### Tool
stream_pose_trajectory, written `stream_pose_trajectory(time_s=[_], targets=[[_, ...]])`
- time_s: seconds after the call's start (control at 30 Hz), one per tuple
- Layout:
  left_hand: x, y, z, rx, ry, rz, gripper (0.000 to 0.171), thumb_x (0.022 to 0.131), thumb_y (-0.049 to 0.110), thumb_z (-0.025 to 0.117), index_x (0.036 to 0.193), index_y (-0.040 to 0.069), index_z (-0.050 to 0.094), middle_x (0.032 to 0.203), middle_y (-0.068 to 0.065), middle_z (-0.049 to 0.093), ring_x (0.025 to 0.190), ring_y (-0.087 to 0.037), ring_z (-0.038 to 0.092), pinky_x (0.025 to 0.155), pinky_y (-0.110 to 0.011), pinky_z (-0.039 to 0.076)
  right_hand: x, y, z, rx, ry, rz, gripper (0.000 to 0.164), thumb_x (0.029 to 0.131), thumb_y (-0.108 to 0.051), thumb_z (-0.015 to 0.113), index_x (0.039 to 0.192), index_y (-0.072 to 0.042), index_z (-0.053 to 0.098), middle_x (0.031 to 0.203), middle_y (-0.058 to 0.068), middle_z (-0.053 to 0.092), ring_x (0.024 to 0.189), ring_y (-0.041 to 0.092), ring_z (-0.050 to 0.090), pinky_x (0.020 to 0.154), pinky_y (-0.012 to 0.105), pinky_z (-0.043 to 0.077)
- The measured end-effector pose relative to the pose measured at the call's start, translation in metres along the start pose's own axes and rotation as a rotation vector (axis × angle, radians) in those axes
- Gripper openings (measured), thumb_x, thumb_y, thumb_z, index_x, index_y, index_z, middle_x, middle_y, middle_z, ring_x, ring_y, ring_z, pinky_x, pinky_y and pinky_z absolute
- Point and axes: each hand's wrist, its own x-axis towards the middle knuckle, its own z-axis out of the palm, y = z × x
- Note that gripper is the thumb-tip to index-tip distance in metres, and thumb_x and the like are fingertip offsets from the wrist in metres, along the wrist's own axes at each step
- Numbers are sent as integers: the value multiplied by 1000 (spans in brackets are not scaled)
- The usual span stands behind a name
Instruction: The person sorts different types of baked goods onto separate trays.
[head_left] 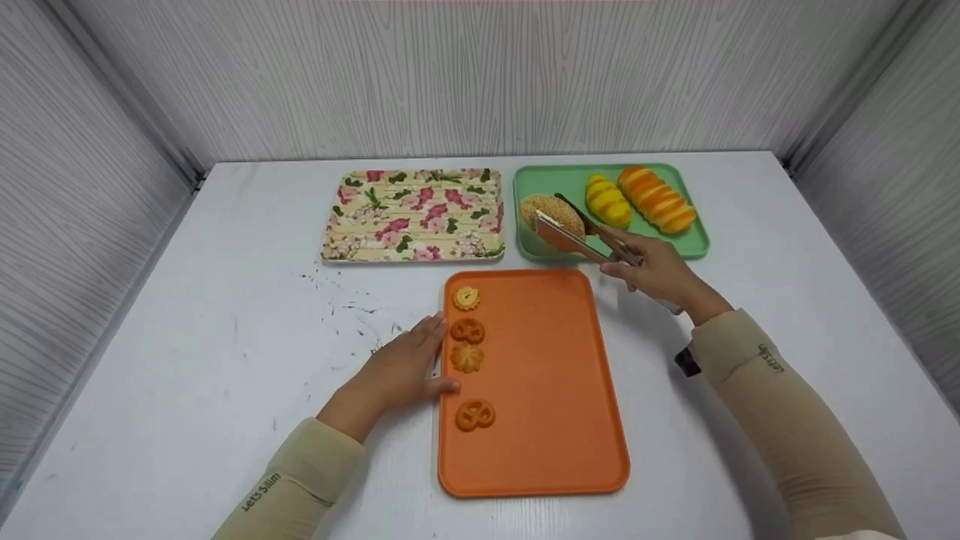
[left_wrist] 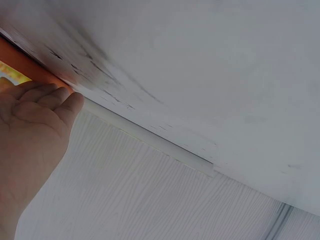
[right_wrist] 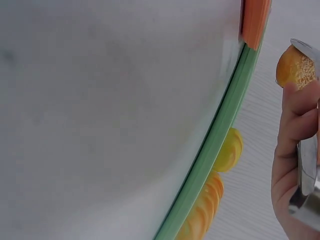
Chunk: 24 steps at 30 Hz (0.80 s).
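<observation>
The right hand (head_left: 656, 270) has its fingers curled round the tongs (head_left: 574, 238), and the arms of the tongs stand apart by about the thickness of the bun (head_left: 555, 208), which is between them at the left part of the green tray (head_left: 691, 246), right of the upper middle of the head frame. In the right wrist view, the bun shows apart from the green rim, so I judge that it is lifted, though its height I cannot tell. For a good hold, the squeeze should be even and only firm enough: the bun looks round and perhaps soft, so too much pressure could make it slip or turn. It would be wise to keep the tips level and away from the yellow bread (head_left: 608, 201) and the orange loaf (head_left: 656, 199), just to the right. The left hand (head_left: 405, 367) lies at the left edge of the orange tray (head_left: 540, 397), in the lower middle, its thumb over the rim and no object in its grasp; a light pressure there should steady the tray. Four cookies (head_left: 467, 358) lie along that edge, near the thumb, which should not push them.
</observation>
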Motion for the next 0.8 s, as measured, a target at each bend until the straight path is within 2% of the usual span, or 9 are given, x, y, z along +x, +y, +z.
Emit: stream_pose_trajectory(time_s=[0.07,0.13,0.27,0.33,0.57,0.8], targets=[[0,0,1,2,1,1,95,85,58,61,153,7,17,158,-4,11,143,-23,13,112,-43,20,4,0,1,1,15,28,65,91,-37,65,148,-25,36,100,20,62,64,40,58,60,34,48],[1,-1,1,11,4,4,95,85,58,61,153,7,17,158,-4,11,143,-23,14,112,-43,21,9,-1,3,-1,32,50,67,91,-38,64,149,-23,35,114,18,61,65,39,59,60,34,48],[1,-1,1,9,7,5,96,84,58,61,152,6,18,158,-5,12,143,-24,15,112,-43,22,18,-1,5,12,64,99,68,91,-37,65,150,-22,33,139,17,46,66,37,60,61,37,50],[1,-1,1,7,6,6,96,84,58,61,152,6,18,158,-5,12,143,-25,16,112,-44,22,22,-1,5,6,77,116,68,91,-37,64,150,-22,33,145,16,41,67,37,61,62,38,52],[1,-1,1,5,11,14,96,85,58,61,152,5,18,158,-6,12,142,-26,16,112,-44,22,29,1,9,4,100,170,69,93,-38,60,151,-19,29,149,12,36,69,35,60,64,36,51],[2,-1,2,9,9,15,96,85,58,61,152,5,17,158,-6,12,143,-25,15,112,-43,21,36,1,12,0,90,232,70,94,-39,58,153,-20,24,149,15,35,71,31,60,64,35,49]])
